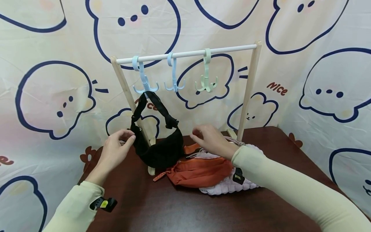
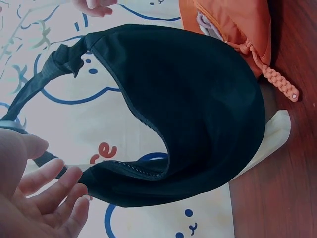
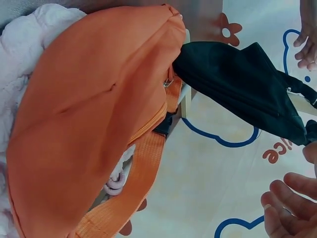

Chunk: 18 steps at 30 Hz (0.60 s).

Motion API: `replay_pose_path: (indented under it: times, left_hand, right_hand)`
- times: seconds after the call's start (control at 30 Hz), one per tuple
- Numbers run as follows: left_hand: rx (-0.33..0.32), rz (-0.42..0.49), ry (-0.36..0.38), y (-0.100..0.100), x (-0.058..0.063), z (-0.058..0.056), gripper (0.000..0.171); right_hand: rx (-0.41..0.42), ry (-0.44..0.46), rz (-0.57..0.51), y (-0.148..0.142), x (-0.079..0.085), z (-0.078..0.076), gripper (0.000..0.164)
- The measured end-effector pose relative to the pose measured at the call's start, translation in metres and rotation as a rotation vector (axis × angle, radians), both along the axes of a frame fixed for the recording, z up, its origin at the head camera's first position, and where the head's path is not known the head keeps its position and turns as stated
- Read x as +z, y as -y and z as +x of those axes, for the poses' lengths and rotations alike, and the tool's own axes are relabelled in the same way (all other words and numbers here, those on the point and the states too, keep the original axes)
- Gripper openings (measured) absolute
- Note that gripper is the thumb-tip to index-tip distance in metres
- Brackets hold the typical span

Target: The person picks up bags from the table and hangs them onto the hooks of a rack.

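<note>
A black shoulder bag (image 1: pixel 162 153) hangs by its knotted strap (image 1: pixel 157 104) from the leftmost light-blue hook (image 1: pixel 146 84). Its zipped opening gapes in the left wrist view. My left hand (image 1: pixel 113 149) is at the bag's left side, fingers loosely bent close to the strap end and gripping nothing. To the right of the bag, my right hand (image 1: pixel 211 137) hovers over the orange waist bag (image 1: pixel 203 172) with relaxed fingers and holds nothing. The orange bag lies on a fluffy pale quilted bag (image 1: pixel 223 188), partly covering it.
A wooden rack with a white rod (image 1: pixel 232 49) stands on the dark brown table (image 1: pixel 174 212). Another light-blue hook (image 1: pixel 174 82) and a green hook (image 1: pixel 206 80) hang from the rod. An orange braided cord (image 1: pixel 160 176) lies beside the rack's left foot (image 1: pixel 151 170). Patterned cloth (image 1: pixel 327 135) surrounds the table.
</note>
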State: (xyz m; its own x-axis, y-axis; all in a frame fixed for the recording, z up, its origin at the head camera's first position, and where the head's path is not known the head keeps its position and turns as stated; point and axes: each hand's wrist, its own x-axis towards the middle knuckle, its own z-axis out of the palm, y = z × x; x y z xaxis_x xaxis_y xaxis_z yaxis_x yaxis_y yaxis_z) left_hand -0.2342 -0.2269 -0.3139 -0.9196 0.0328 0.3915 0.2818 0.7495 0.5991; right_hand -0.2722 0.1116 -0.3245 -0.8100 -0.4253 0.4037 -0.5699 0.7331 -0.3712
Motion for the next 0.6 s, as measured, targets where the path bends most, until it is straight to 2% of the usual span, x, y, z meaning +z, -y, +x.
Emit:
replay_pose_path:
  times: [0.27,0.6]
  left_hand:
    - [-0.023,-0.024,-0.016,-0.008,-0.002,0.006,0.026]
    - [-0.056,-0.037,0.009,-0.015,-0.009,0.01,0.023]
  right_hand:
    - [-0.021,0.01,0.05,-0.007,-0.003,0.008,0.027]
    - [-0.01,-0.002,0.029,-0.015,-0.012,0.009,0.027]
